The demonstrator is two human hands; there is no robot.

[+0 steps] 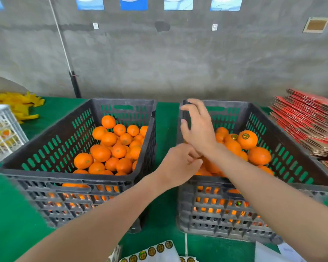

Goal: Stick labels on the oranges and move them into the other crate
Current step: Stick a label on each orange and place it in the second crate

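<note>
Looks like drop-off: my left hand (180, 161) is curled among labelled oranges (247, 139) in the right crate (235, 104), grip hidden. My right hand (197, 127) hovers over it, loose, empty. Next needs an unlabelled orange (100, 153) from the neighbouring crate (64, 175).

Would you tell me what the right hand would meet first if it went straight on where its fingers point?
Probably the far left corner of the right crate: the right hand has its fingers aimed there. Depth is unclear, so it may pass above the rim toward the concrete wall.
</note>
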